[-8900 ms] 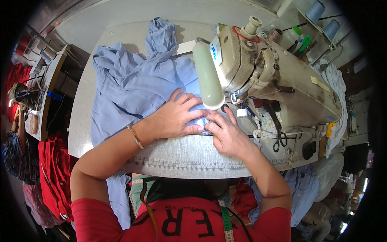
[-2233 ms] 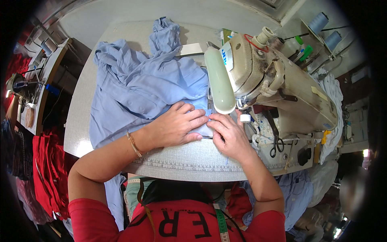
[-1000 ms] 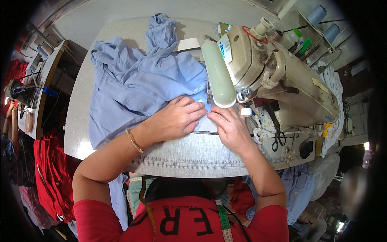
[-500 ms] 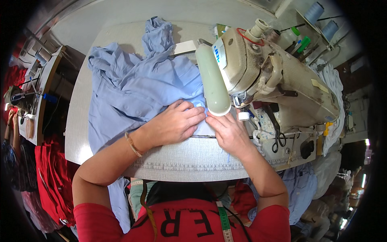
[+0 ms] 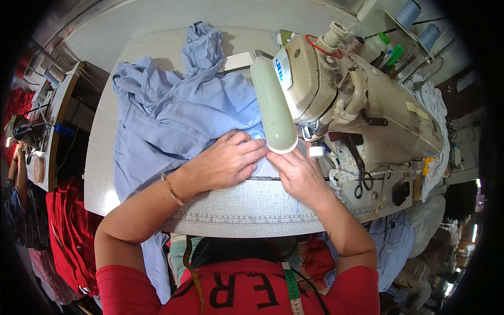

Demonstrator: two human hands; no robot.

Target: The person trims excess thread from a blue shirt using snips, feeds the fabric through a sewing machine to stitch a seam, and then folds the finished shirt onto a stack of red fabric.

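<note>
A light blue garment [image 5: 173, 113] lies bunched over the left half of the sewing table [image 5: 247, 202]. My left hand [image 5: 228, 160] presses flat on its near edge, fingers spread toward the needle. My right hand [image 5: 299, 173] lies palm down beside it, fingertips pinning the fabric under the head of the beige sewing machine [image 5: 357, 97]. A pale green lamp tube [image 5: 273, 107] hides the needle area. Both hands touch the cloth and nearly touch each other.
Scissors [image 5: 363, 181] hang at the machine's front. Thread cones [image 5: 417, 21] stand at the far right. More blue cloth [image 5: 394, 244] hangs below the table on the right, red garments [image 5: 68, 236] pile on the left. Another person [image 5: 21, 205] is at the far left edge.
Both hands stay on the blue fabric at the needle; over the frames they have edged slightly closer to the machine head. The garment's bunching has barely shifted.
</note>
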